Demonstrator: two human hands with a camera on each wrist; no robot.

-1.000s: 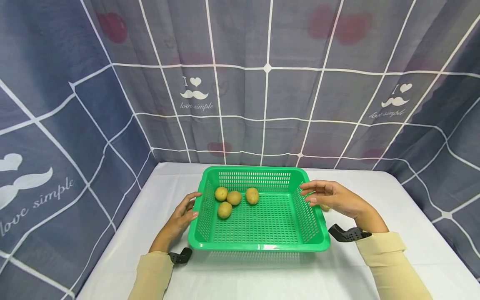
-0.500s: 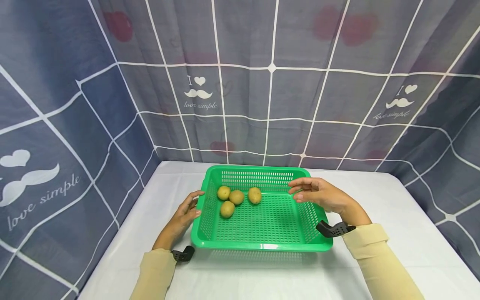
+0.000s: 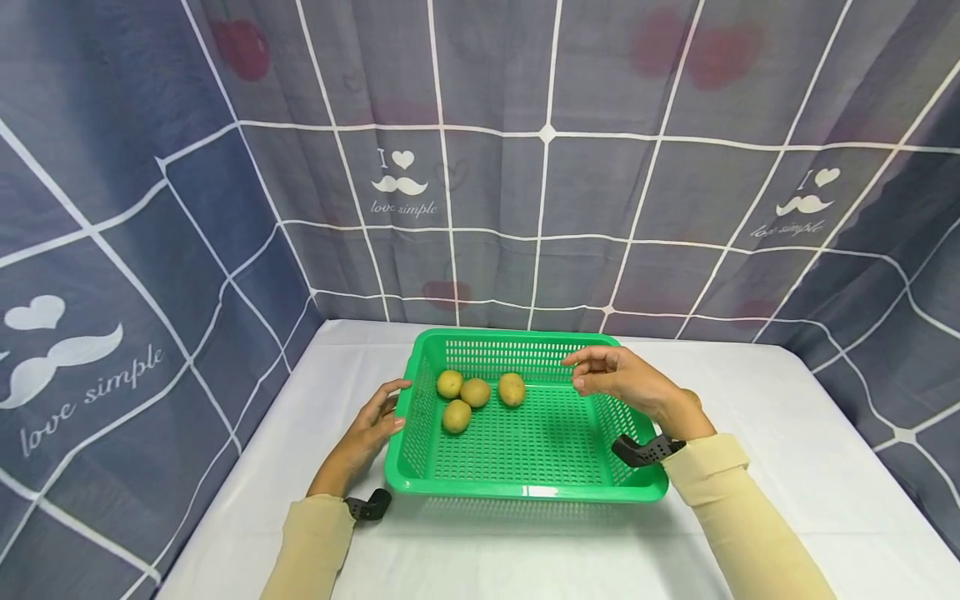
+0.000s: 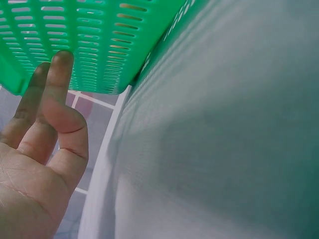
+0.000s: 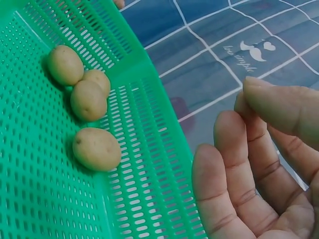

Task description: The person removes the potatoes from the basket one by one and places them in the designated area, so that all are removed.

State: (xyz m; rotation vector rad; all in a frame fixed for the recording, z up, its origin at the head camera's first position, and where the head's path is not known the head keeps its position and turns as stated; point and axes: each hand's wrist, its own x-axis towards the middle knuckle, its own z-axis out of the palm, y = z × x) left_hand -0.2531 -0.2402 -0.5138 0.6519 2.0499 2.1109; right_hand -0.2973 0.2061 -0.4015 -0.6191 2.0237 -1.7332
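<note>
A green plastic basket [image 3: 528, 491] with slotted walls stands on the white table, and several potatoes [image 3: 512, 389] lie in its left and back part. Beside the left wall is my left hand [image 3: 365, 431], fingertips right at the rim, thumb and fingers relaxed. In the left wrist view its fingers [image 4: 61, 74] overlap the slotted wall. My right hand [image 3: 626, 381] hovers over the basket's right back side, fingers loosely bent with nothing between them. The right wrist view shows that hand above the rim, with potatoes [image 5: 97, 149] in the basket beyond.
Another potato [image 3: 692, 398] lies outside the basket on the right, partly hidden behind my right wrist. White cloth [image 3: 795, 417] covers the table. A grey-blue checked curtain [image 3: 487, 183] hangs behind and along both sides.
My right hand has moved left from the basket's right rim to over its inside. My left hand has stayed at the left wall. The view has shifted slightly.
</note>
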